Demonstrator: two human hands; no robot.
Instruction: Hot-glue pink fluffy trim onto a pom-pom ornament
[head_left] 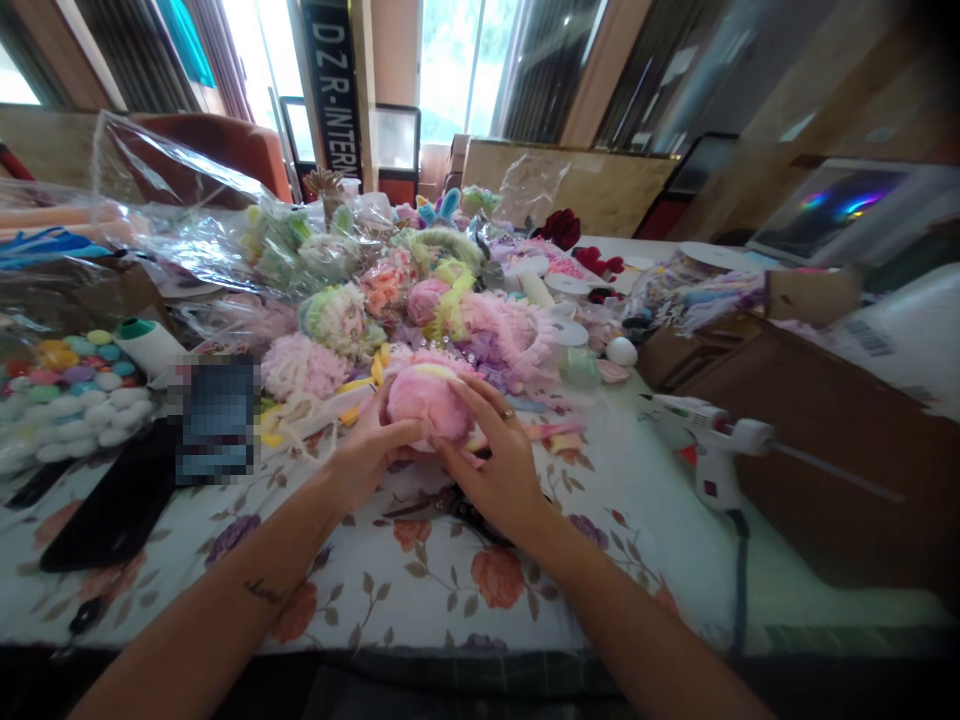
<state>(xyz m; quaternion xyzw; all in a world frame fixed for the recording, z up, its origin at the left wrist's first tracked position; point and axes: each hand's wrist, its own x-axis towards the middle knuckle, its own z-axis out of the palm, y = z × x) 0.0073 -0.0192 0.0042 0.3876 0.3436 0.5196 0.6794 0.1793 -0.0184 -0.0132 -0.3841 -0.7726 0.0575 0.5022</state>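
Observation:
A round pink fabric-covered ball (421, 400) with a pale yellow patch near its top is held in front of me, above the table's middle. My left hand (375, 440) grips it from the left, the thumb pressed on its near side. From the right, my right hand (495, 450), with a ring on one finger, closes on the same ball, thumb also at the front. Both thumbs nearly meet at its lower edge. Black-handled scissors (442, 506) lie on the cloth just below, partly covered by my right hand and wrist. Pink frilly trim (514, 335) lies behind the ball.
A white hot glue gun (720, 440) stands at right, before a brown cardboard box (810, 460). Ribbons, lace and spools heap up behind. At left are white pom-poms (105, 415), a phone (217, 420) with a blurred screen and a black flat object (112, 510).

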